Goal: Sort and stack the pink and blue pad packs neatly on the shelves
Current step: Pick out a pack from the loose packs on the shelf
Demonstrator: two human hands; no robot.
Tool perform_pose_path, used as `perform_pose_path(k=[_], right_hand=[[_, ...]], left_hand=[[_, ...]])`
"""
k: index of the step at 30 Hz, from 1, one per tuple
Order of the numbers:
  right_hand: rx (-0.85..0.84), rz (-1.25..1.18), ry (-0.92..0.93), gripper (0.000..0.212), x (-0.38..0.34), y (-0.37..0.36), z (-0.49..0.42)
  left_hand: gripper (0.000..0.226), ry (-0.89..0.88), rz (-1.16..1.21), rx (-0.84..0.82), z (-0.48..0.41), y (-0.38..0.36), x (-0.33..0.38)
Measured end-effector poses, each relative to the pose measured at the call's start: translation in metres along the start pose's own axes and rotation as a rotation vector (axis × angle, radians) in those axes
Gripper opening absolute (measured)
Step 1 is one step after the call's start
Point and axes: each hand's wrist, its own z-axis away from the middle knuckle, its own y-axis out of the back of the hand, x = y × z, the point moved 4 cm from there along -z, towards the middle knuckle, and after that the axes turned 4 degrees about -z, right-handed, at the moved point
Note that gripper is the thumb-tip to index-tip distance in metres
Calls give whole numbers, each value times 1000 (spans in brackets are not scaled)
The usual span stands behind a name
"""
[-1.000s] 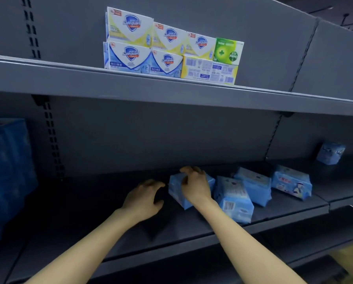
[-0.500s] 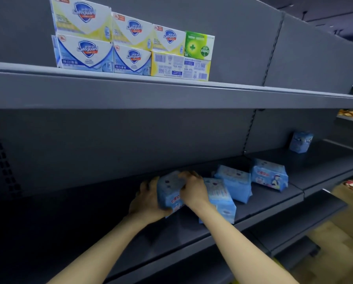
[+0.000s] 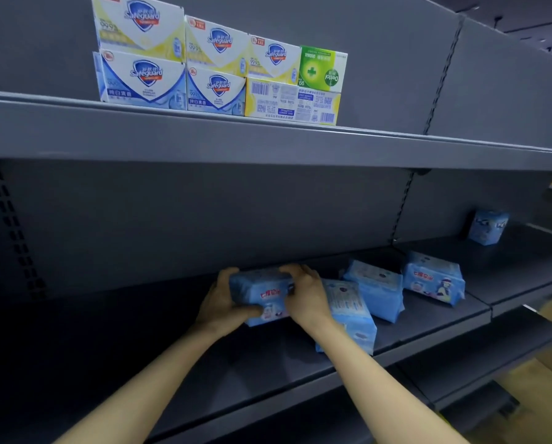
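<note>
Blue pad pack (image 3: 260, 298) sits low over the middle shelf (image 3: 124, 341), clasped at both ends: left hand (image 3: 218, 304) and right hand (image 3: 308, 299) curl round it. Contact with the shelf cannot be confirmed. Advise setting it square, label forward. A leaning pack (image 3: 348, 315) crowds the right wrist; working room lies leftward, with the front lip near.

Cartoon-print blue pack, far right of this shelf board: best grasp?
Probably come from the front-right and grip the cartoon pack by its right end: that end is free, while its left end sits close to the neighbouring pack.
</note>
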Motion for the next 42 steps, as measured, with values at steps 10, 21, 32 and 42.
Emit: perform_pose_path(k=[10,21,32,42], right_hand=[[-357,-78,247,76,-33,-19,11],[-484,-207,278,78,-57,-36,11],[-460,-393,206,66,-66,-56,7],[-574,-494,222,64,-106,-102,4]], left_hand=[[41,415,263,37,25,62,-15],[43,553,232,43,49,86,-34],[47,429,228,50,75,98,-48],[41,460,439,476,82,138,-71]])
